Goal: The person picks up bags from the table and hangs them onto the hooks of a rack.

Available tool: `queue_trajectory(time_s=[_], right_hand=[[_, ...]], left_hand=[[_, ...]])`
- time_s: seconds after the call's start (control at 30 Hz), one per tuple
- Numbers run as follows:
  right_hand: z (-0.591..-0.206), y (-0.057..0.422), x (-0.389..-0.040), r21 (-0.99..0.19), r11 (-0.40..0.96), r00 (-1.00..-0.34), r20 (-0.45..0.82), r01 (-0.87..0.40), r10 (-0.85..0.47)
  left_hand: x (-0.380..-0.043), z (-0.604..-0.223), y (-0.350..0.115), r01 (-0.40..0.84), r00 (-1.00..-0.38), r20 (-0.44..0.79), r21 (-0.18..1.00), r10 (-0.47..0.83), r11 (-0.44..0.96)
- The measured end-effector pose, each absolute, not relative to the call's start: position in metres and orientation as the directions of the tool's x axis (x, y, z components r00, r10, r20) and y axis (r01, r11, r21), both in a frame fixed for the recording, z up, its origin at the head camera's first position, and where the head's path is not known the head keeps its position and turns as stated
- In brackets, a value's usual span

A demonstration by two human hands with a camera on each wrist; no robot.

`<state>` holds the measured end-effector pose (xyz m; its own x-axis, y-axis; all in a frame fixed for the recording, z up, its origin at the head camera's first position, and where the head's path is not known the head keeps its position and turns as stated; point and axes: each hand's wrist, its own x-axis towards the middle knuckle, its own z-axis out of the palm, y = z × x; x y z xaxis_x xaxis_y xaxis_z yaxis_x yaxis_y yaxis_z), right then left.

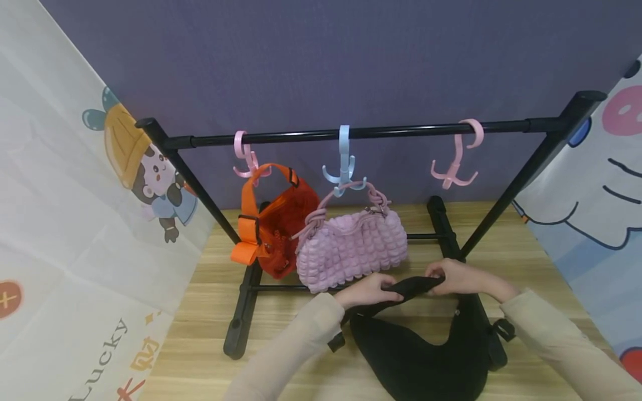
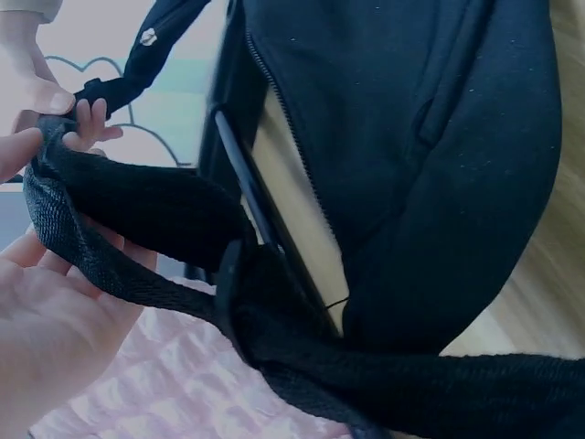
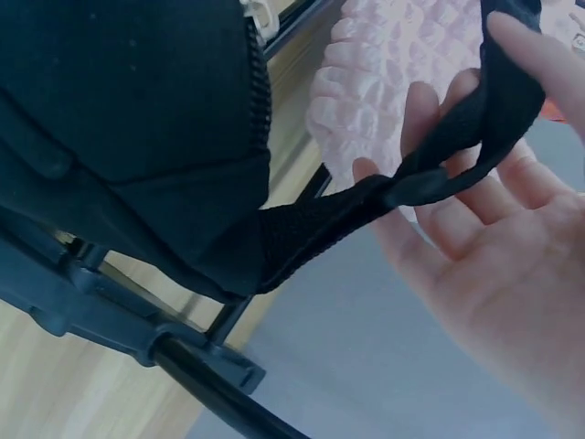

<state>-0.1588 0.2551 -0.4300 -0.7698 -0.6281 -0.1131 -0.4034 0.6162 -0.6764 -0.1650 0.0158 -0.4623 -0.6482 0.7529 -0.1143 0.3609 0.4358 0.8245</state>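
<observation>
Left hand (image 1: 369, 293): fingers and thumb grip black strap (image 1: 413, 286) | Right hand (image 1: 453, 276): pinches same strap, farther right | Black bag (image 1: 426, 362): below strap, at right foot (image 1: 496, 353) of the rack (image 1: 401, 131) | Pink bag (image 1: 353, 250): hangs from blue hook (image 1: 344, 159) | Orange bag (image 1: 293, 220): hangs from left pink hook (image 1: 247, 159)

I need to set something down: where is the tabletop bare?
Bare tabletop shows left of the rack's left foot, beside the white sheet, and right of the rack's right foot, beyond the right sleeve. The middle is crowded with the orange bag, pink bag, black bag, left hand and right hand.
</observation>
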Motion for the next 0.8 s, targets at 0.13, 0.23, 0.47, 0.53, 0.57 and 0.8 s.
queue_trajectory(time_s=[0.13,0.23,0.47,0.53,0.57,0.8], right_hand=[[-0.422,0.252,-0.157,-0.678,0.62,-0.773,-0.12,-0.394,-0.623],[-0.417,0.25,-0.156,-0.669,0.623,-0.778,-0.106,-0.406,-0.62],[-0.406,0.246,-0.155,-0.649,0.629,-0.772,-0.099,-0.428,-0.628],[-0.402,0.245,-0.154,-0.651,0.622,-0.767,-0.093,-0.435,-0.634],[-0.4,0.245,-0.154,-0.65,0.617,-0.765,-0.084,-0.444,-0.639],[-0.387,0.246,-0.153,-0.685,0.529,-0.738,0.02,-0.501,-0.674]], left_hand=[[-0.164,-0.455,0.017,0.348,-0.651,-0.106,0.838,0.752,0.419],[-0.163,-0.449,0.017,0.327,-0.659,-0.101,0.854,0.745,0.405],[-0.161,-0.435,0.018,0.206,-0.686,-0.151,0.898,0.712,0.388],[-0.161,-0.432,0.018,0.194,-0.692,-0.159,0.898,0.704,0.394],[-0.161,-0.43,0.018,0.2,-0.699,-0.157,0.894,0.698,0.401],[-0.161,-0.418,0.015,0.296,-0.694,-0.099,0.864,0.713,0.407]])
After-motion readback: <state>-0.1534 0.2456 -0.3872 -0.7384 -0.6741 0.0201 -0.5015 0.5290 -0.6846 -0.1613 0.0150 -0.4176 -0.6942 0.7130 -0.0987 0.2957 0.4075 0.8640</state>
